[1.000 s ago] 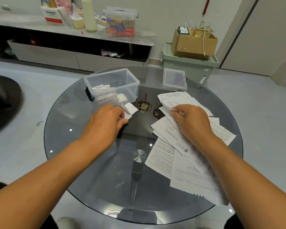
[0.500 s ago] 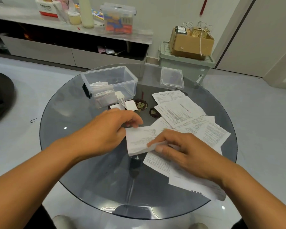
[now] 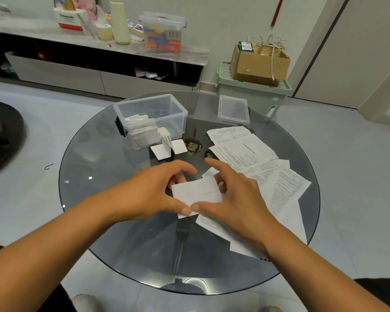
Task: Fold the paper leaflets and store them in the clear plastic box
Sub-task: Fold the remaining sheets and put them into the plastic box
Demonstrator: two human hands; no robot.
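The left hand point(image 3: 153, 194) and right hand point(image 3: 236, 197) hold one leaflet point(image 3: 197, 192) between them above the glass table point(image 3: 113, 221), fingers curled round its side edges and the two thumbs pressing its near edge, almost touching each other. The sheet appears partly folded (a crease line shows across it). To fold well, the person would probably do best to line up the free edges first, then run a thumb along the crease so the packet stays flat and small. The unfolded leaflets point(image 3: 252, 154) lie just right of the hands, partly under the right wrist. The clear box point(image 3: 176, 113), open and already holding folded sheets, stands beyond the left hand; three folded pieces point(image 3: 160, 152) lie just in front of it, and its lid point(image 3: 233, 110) rests farther right.
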